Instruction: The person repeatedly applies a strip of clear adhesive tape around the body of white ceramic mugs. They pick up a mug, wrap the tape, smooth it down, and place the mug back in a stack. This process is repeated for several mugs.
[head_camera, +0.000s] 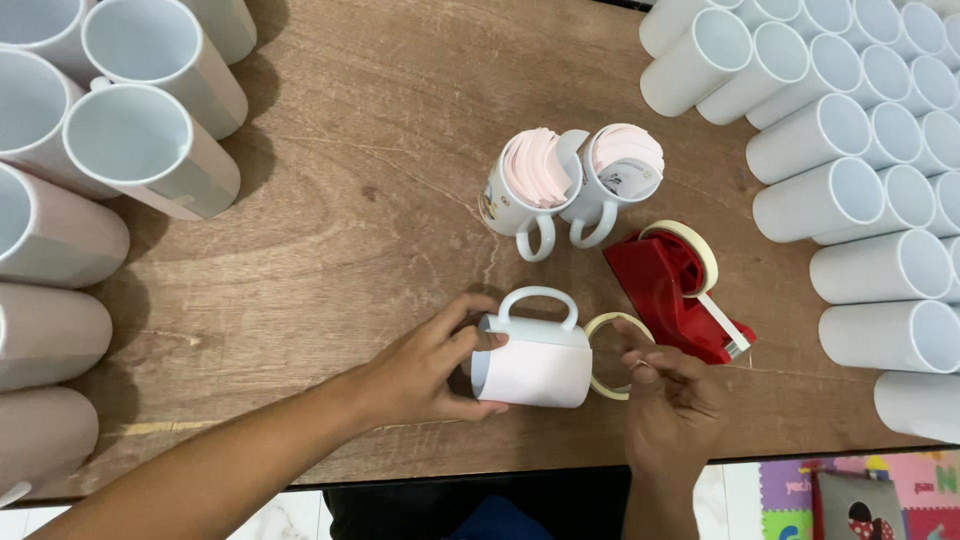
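Counting one mug (535, 360), two hands (425, 370).

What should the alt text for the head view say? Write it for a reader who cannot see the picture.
On a wooden table, a left hand holds a paper-wrapped white mug on its side while the right hand pinches tape beside a loose tape roll. A red tape dispenser, two paper-filled mugs and rows of white mugs surround them.

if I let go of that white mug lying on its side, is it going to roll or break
The white mug lies on its side on the wooden table, so its round body could roll, though its handle would probably stop it soon. It looks ceramic: rigid, fairly heavy, and likely to chip if knocked. The left hand steadies it now.
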